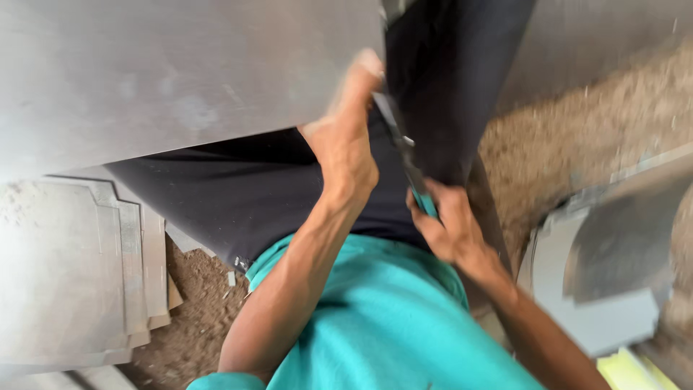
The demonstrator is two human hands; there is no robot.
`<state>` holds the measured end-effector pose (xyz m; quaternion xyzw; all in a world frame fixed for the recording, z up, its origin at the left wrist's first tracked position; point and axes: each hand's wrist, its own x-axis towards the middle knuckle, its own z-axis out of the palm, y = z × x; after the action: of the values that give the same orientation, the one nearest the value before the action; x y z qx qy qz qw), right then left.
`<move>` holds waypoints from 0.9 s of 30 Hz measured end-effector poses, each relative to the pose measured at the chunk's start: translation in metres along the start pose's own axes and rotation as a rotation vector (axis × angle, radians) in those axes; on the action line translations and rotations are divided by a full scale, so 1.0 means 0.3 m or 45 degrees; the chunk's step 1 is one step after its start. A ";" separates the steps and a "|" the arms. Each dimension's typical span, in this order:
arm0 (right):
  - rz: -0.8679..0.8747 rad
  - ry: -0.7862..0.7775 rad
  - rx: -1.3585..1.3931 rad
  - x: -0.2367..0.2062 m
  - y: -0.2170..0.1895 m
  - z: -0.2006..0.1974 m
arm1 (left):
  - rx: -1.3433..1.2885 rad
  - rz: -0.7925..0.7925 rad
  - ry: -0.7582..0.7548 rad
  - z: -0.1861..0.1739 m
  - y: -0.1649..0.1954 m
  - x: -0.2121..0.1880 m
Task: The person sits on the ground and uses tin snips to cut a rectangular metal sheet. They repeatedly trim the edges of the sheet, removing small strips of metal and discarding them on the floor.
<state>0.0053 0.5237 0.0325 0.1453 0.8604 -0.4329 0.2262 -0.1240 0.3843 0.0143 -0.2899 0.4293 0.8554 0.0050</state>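
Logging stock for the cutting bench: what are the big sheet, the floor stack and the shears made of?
Big sheet: looks like bare sheet metal, dull grey sheen, thin straight edge. Floor stack: same grey metal by the look, flat cut pieces, dusty. Shears: dark metal blades, likely steel; teal grip in the right hand, probably plastic. Left hand steadies the sheet.

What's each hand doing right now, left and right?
Left hand: gripping the edge of the large metal sheet.
Right hand: closed on the teal handle of the shears.
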 end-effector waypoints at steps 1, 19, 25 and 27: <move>0.096 0.005 0.087 -0.012 -0.004 0.007 | -0.048 0.029 -0.113 -0.024 -0.008 0.007; 0.003 -1.266 0.533 0.050 -0.330 0.548 | 0.363 0.612 1.060 -1.363 0.768 -0.140; -0.046 -1.221 -0.063 0.049 -0.376 0.604 | 1.144 1.066 1.127 -1.282 0.881 -0.081; -0.048 -1.158 -0.059 0.044 -0.377 0.586 | 1.296 1.444 0.543 -1.151 0.874 0.015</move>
<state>-0.0100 0.3159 0.0106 -0.0803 0.6857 -0.4373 0.5763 -0.0256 -0.0368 0.0439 -0.1467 0.8419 0.3519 -0.3819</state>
